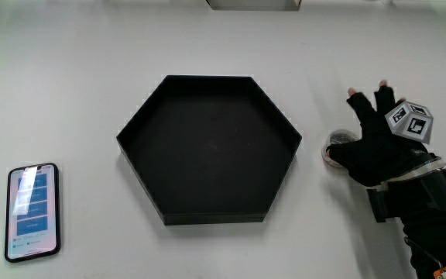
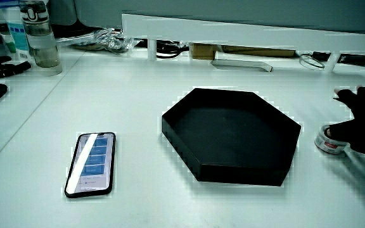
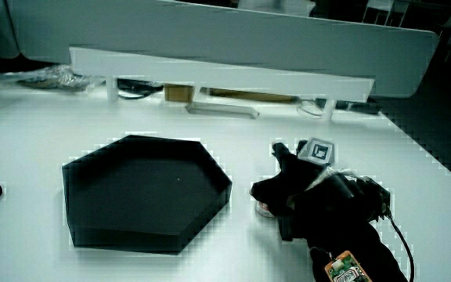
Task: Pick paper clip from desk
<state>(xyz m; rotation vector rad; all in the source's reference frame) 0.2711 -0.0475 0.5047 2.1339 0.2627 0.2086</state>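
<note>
From above, the hand (image 1: 374, 151) is resting on the white surface (image 1: 91, 85) just beside the black hexagonal tray (image 1: 207, 151). The patterned cube (image 1: 409, 121) is sitting on its back. Two fingers (image 1: 384, 95) are pointing away from the person, while the rest of the hand is lying over a small round thing (image 1: 333, 147) between the hand and the tray. It is pale and ring-like, and I cannot say whether it is the paper clip or something that holds one. A phone (image 1: 32, 211) is lying screen up, well apart from the tray and nearer to the person.

In a side view the hand (image 2: 360, 126) is showing at the surface's edge, its thumb side touching the round thing (image 2: 330, 139), which is looking like a shallow ring or roll. The tray (image 2: 233, 134) and phone (image 2: 91, 163) are lying as before, and a bottle (image 2: 40, 35) is standing near the low partition (image 2: 246, 35).

In a side view from nearer the forearm, the hand (image 3: 292, 188) is curling down over the round thing (image 3: 265, 208) beside the tray (image 3: 143, 192). I cannot tell whether the hands' fingers are closed on it or merely lying on it.
</note>
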